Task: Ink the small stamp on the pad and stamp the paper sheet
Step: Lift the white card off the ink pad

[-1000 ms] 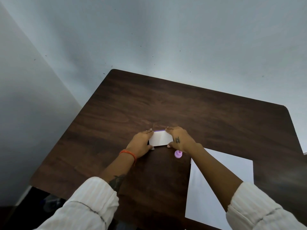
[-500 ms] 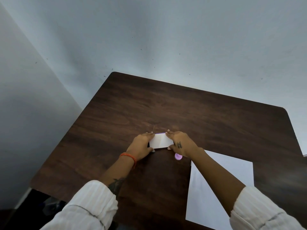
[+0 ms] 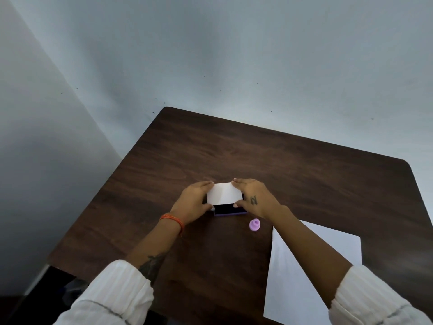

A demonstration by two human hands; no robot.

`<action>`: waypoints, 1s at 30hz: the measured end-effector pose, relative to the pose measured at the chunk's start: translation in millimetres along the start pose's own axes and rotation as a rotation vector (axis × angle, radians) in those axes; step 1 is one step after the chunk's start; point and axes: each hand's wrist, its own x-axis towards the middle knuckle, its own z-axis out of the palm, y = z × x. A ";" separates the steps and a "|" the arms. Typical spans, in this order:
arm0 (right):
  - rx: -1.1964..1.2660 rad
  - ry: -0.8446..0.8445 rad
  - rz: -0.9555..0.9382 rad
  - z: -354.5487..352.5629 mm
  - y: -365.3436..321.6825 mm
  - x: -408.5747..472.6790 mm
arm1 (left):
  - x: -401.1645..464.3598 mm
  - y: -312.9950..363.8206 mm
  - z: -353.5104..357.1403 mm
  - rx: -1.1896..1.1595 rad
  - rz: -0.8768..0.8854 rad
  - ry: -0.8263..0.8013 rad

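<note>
The ink pad is a small purple case in the middle of the dark wooden table. Its white lid is tilted up and back, and the dark pad surface shows below it. My left hand grips the lid and case on the left side. My right hand grips them on the right side. The small lilac stamp stands free on the table just in front of my right wrist. The white paper sheet lies at the near right, partly under my right forearm.
A pale wall rises behind the table's far edge, and another closes in on the left. The table's near-left corner drops off to a dark floor.
The white lid has lifted from the case, and the dark pad now shows beneath it. Both hands stay on the two sides of the case.
</note>
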 end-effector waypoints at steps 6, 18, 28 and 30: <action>-0.007 0.010 -0.081 -1.6 -25.9 23.2 | -15.3 -21.4 -24.4 0.031 -0.022 0.090; -0.052 -0.148 -0.160 43.7 -63.4 37.4 | -57.3 -70.0 -7.0 -0.005 -0.150 0.025; -0.028 -0.129 -0.201 56.5 -59.2 35.3 | -60.2 -78.7 1.4 -0.006 -0.148 0.045; -0.023 -0.128 -0.198 57.6 -58.9 33.5 | -60.2 -77.8 1.5 -0.001 -0.157 0.038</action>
